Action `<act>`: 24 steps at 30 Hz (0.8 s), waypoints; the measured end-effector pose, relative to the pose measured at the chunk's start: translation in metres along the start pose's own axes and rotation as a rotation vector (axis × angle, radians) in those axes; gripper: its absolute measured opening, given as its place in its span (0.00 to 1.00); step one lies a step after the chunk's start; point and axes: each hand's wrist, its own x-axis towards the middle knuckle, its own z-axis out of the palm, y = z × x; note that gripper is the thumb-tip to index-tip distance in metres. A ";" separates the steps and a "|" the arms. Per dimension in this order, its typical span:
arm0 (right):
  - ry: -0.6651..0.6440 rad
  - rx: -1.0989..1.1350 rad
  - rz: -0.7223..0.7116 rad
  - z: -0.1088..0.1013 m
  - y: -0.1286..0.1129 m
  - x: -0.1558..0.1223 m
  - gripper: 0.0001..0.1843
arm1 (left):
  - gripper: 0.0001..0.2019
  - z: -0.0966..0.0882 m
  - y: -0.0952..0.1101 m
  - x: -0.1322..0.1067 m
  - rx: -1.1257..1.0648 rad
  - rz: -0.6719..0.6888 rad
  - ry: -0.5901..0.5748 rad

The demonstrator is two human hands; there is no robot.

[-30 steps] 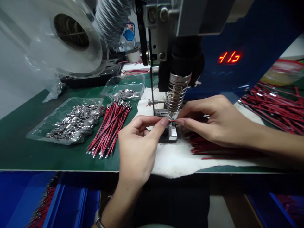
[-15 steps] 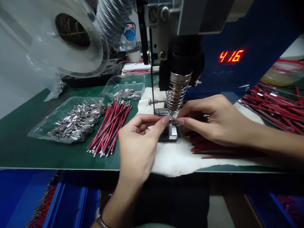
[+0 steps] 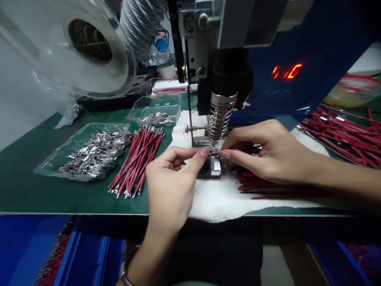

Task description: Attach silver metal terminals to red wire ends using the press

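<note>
My left hand [image 3: 175, 182] pinches thumb and forefinger together at the metal fixture; whatever sits between those fingertips is hidden. From the right, my right hand [image 3: 268, 153] pinches a short visible piece of red wire [image 3: 213, 152] that spans the small gap between both hands. Directly above that gap points the tip of a soldering iron [image 3: 220, 115] wrapped in a coiled spring. Below the fingers stands the metal fixture [image 3: 215, 166], on a white cloth [image 3: 217, 202]. Under my right hand lies a bundle of dark red wires [image 3: 253, 184].
Left on the green table [image 3: 38, 190] are a clear tray [image 3: 49, 161] of small metal parts, a pile of red and black wires [image 3: 137, 161] and a smaller tray [image 3: 178, 105]. A clear spool [image 3: 125, 75] overhangs the back left. More wires [image 3: 351, 131] lie right, beside the blue machine [image 3: 268, 95].
Both hands keep their pinches near the iron tip, with only a slight shift. The view has moved a little. The red display read 416 before and now shows broken digits.
</note>
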 end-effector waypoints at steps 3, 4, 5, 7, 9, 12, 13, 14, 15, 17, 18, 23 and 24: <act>-0.007 0.000 0.000 -0.002 -0.001 -0.001 0.09 | 0.08 0.000 0.001 0.000 -0.004 0.002 0.002; -0.005 -0.001 0.003 -0.002 -0.001 -0.002 0.09 | 0.08 0.000 0.001 -0.001 -0.006 0.001 0.001; 0.001 -0.002 0.007 -0.002 0.000 -0.002 0.09 | 0.08 0.000 0.001 -0.001 -0.008 0.000 0.000; 0.008 -0.003 0.015 -0.002 0.000 -0.002 0.09 | 0.08 0.000 0.000 -0.001 -0.011 -0.001 0.000; 0.011 0.001 0.026 -0.001 0.000 -0.002 0.09 | 0.07 0.001 0.000 0.000 -0.008 -0.001 0.001; 0.016 0.005 0.040 0.001 0.001 -0.001 0.08 | 0.07 0.001 0.001 -0.001 -0.002 -0.001 0.009; 0.020 0.005 0.042 0.001 0.001 -0.001 0.09 | 0.08 0.001 0.001 -0.001 0.000 -0.003 0.010; 0.025 0.005 0.041 0.001 0.000 -0.001 0.09 | 0.08 0.001 0.002 -0.001 0.001 -0.004 0.012; 0.028 0.005 0.044 0.001 0.000 -0.001 0.09 | 0.08 0.001 0.002 -0.002 0.002 -0.004 0.012; 0.034 0.008 0.057 0.001 0.000 -0.002 0.09 | 0.08 0.001 0.002 -0.002 0.009 -0.005 0.012; 0.037 0.013 0.066 0.001 -0.001 -0.002 0.09 | 0.08 0.001 0.002 -0.002 0.013 -0.005 0.011; 0.047 0.036 0.115 0.002 -0.004 -0.002 0.09 | 0.08 0.001 0.001 -0.001 0.009 -0.004 0.006; 0.049 0.040 0.122 0.002 -0.005 -0.002 0.09 | 0.08 0.001 0.001 0.000 0.007 -0.004 0.007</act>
